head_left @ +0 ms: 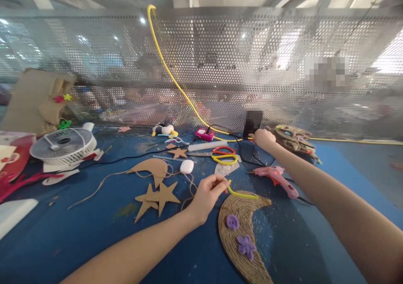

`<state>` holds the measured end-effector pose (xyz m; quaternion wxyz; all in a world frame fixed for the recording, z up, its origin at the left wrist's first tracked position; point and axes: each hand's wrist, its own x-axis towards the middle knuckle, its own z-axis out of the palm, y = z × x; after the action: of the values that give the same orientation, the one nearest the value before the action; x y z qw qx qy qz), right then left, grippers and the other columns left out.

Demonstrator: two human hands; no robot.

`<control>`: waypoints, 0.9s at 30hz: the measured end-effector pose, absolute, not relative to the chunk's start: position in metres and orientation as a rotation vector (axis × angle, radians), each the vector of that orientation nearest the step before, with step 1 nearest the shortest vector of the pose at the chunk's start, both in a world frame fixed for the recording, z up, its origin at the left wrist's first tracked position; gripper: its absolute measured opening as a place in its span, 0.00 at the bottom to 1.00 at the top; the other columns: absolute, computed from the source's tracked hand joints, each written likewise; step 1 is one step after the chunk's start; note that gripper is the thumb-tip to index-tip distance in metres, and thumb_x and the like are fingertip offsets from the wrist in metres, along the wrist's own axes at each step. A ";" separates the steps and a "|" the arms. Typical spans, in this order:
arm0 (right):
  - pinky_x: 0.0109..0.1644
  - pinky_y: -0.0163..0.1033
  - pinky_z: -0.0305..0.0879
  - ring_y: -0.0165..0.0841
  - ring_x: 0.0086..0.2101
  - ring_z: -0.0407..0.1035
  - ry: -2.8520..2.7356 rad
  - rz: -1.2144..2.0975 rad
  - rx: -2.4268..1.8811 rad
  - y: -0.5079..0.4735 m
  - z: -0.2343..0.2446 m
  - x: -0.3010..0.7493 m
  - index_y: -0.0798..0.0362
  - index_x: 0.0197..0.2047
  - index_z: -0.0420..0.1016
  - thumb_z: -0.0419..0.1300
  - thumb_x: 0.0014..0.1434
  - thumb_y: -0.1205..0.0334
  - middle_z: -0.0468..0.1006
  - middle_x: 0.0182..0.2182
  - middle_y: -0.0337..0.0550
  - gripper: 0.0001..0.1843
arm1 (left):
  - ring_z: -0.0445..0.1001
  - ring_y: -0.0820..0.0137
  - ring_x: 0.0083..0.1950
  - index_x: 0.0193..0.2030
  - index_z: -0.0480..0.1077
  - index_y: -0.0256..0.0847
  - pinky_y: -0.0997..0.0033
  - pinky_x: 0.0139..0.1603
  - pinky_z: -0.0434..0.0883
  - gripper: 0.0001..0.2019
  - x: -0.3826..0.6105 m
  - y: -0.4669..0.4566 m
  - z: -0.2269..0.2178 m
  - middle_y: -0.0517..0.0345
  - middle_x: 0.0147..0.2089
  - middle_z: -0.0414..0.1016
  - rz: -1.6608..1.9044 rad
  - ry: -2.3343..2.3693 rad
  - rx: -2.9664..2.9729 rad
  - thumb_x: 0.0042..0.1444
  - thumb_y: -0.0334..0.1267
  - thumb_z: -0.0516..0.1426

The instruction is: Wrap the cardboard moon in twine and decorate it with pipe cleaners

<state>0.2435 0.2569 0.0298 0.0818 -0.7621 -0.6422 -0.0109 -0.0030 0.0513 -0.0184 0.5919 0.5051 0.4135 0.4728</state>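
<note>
Beside the left fingers (221, 186), pinched closed on a yellow strip (243, 195), a twine-wrapped crescent (233, 239) is lying; right fingers (259, 135) are resting at a dark device (250, 127), grip unclear.

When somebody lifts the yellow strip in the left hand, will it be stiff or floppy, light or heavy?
The yellow strip looks thin, so it is probably light. Its curve near the left hand suggests it bends easily, while the straighter part over the twine crescent suggests it may hold some shape rather than hang limp.
</note>
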 end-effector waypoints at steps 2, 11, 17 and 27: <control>0.45 0.46 0.68 0.50 0.45 0.76 -2.004 -0.083 -2.194 0.229 0.041 0.233 0.63 0.42 0.80 0.51 0.68 0.51 0.80 0.43 0.67 0.24 | 0.56 0.77 0.23 0.32 0.71 0.38 0.73 0.26 0.53 0.12 -0.003 0.051 -0.019 0.63 0.27 0.67 1.103 0.957 1.187 0.56 0.45 0.61; 0.33 0.38 0.71 0.34 0.30 0.76 -2.207 0.505 -1.379 0.044 0.054 0.191 0.48 0.45 0.80 0.54 0.65 0.43 0.83 0.32 0.41 0.21 | 0.65 0.74 0.32 0.36 0.73 0.40 0.75 0.30 0.59 0.11 0.001 0.039 -0.011 0.60 0.31 0.71 1.206 0.925 1.257 0.59 0.47 0.61; 0.36 0.38 0.75 0.35 0.32 0.78 -1.970 0.468 -1.227 0.002 0.032 0.181 0.49 0.40 0.82 0.61 0.62 0.58 0.84 0.34 0.41 0.08 | 0.65 0.74 0.32 0.37 0.73 0.39 0.74 0.34 0.62 0.12 0.007 0.018 -0.007 0.61 0.31 0.70 1.192 0.865 1.341 0.61 0.47 0.59; 0.44 0.45 0.65 0.33 0.32 0.74 -2.239 -0.156 -0.938 0.015 0.021 0.190 0.50 0.41 0.79 0.58 0.66 0.67 0.83 0.32 0.39 0.08 | 0.69 0.70 0.33 0.31 0.74 0.38 0.72 0.36 0.65 0.11 0.000 0.034 -0.011 0.58 0.29 0.75 1.090 1.003 1.604 0.59 0.41 0.58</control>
<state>0.1900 0.0152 0.0211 0.3472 -0.3618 -0.8631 -0.0601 -0.0003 0.0338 -0.0107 0.4611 0.6518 0.4078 0.4430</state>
